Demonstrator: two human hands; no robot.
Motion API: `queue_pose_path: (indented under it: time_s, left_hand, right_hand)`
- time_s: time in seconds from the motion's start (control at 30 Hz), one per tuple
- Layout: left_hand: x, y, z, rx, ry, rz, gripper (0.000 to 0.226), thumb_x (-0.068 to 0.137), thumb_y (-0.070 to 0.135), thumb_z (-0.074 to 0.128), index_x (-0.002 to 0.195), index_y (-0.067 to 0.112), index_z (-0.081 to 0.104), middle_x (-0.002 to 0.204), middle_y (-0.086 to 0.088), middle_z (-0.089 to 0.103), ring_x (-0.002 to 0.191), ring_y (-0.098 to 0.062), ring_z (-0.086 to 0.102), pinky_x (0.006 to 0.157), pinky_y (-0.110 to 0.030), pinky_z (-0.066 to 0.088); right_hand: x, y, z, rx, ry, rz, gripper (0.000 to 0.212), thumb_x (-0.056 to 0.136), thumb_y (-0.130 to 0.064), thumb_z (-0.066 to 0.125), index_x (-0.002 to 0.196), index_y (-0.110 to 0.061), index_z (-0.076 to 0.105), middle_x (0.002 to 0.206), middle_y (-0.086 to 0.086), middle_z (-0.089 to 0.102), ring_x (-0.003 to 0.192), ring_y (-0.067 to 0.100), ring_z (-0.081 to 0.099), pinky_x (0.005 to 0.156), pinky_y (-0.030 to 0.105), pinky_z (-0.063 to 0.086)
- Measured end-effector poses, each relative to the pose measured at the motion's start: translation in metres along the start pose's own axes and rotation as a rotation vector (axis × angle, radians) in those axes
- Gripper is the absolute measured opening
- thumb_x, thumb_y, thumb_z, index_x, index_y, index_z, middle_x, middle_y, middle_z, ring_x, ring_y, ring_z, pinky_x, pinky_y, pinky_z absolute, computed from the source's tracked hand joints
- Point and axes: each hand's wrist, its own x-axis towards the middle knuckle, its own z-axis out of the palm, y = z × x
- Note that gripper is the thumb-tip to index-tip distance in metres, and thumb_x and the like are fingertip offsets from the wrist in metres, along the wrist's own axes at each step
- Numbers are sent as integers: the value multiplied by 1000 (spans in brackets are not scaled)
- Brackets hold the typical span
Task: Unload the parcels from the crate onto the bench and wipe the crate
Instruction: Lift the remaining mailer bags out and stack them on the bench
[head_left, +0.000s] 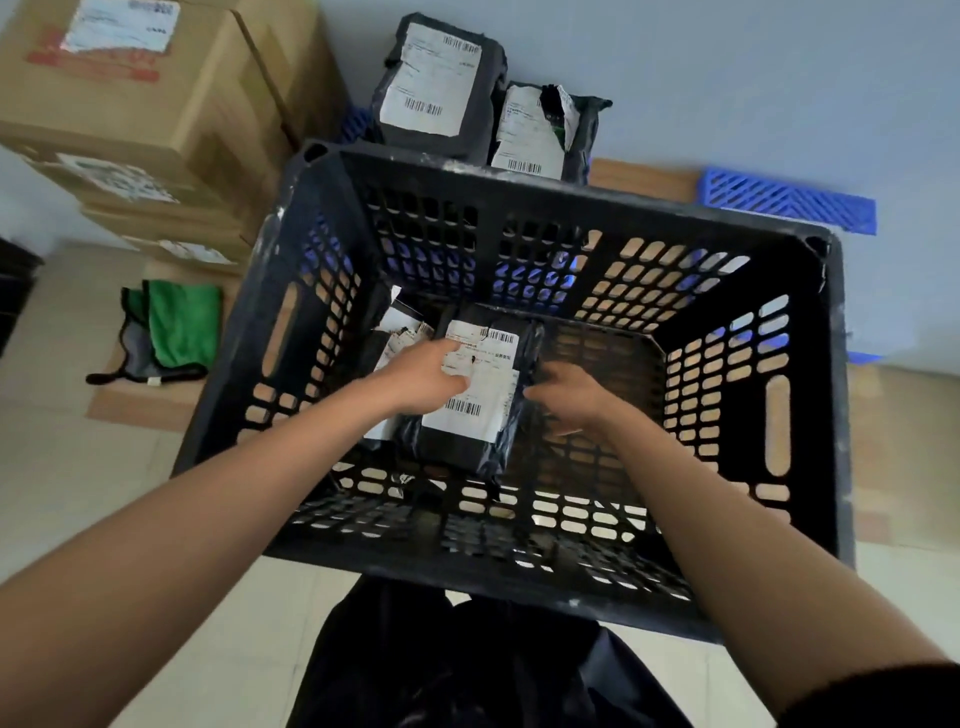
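A black slotted plastic crate (795, 291) stands in front of me. On its floor lies a dark grey parcel (483, 415) with a white barcode label. A second parcel (400, 332) lies partly under it on the left. My left hand (423, 371) rests on the top parcel's label, fingers spread. My right hand (569, 397) touches that parcel's right edge, fingers curled at its side. Behind the crate, two dark labelled parcels (436, 83) (540, 130) stand on the bench (644, 179). A green cloth (179, 330) lies on cardboard to the left.
Stacked cardboard boxes (140, 98) fill the back left. A blue slotted pallet (789, 200) lies against the wall at back right. The floor is pale tile. My dark trousers (467, 665) show below the crate's near rim.
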Motion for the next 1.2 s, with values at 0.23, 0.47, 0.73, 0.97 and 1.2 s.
queue_pose_path:
  time_s: [0.23, 0.47, 0.73, 0.97, 1.2]
  left_hand:
    - [14, -1, 10, -5, -24, -76, 72, 100, 34, 61, 161, 19, 25, 165, -5, 32, 149, -28, 35, 119, -38, 32]
    - [22, 0, 16, -69, 5, -115, 74, 96, 30, 63, 159, 23, 24, 155, -6, 41, 133, -27, 49, 103, -35, 43]
    - [22, 0, 19, -216, 84, -180, 63, 95, 20, 62, 150, 25, 31, 118, 5, 61, 102, -19, 58, 62, -22, 39]
    - [3, 14, 12, -318, 104, -121, 65, 93, 17, 67, 150, 22, 36, 130, 6, 61, 104, -13, 56, 72, -21, 41]
    - [-37, 49, -3, -223, 228, 60, 65, 93, 16, 62, 151, 27, 35, 130, 3, 55, 100, -12, 57, 70, -27, 43]
  right_hand:
    - [7, -3, 13, 47, -33, 42, 26, 98, -23, 62, 124, -20, 65, 106, -2, 68, 89, 16, 64, 60, 28, 56]
    - [9, -7, 24, 122, -59, 61, 19, 98, -17, 60, 114, -27, 61, 113, -4, 69, 101, 19, 66, 83, 42, 59]
    - [2, -15, 33, 424, -110, 109, 30, 99, -6, 57, 123, -24, 64, 117, -5, 73, 99, 13, 67, 78, 35, 56]
    - [-20, -17, 17, 577, -114, 78, 35, 99, -4, 53, 122, -28, 65, 112, -5, 77, 107, 22, 71, 94, 52, 57]
    - [-66, -19, -10, 617, -59, -22, 32, 100, -8, 57, 123, -28, 65, 107, -6, 78, 98, 20, 75, 79, 40, 62]
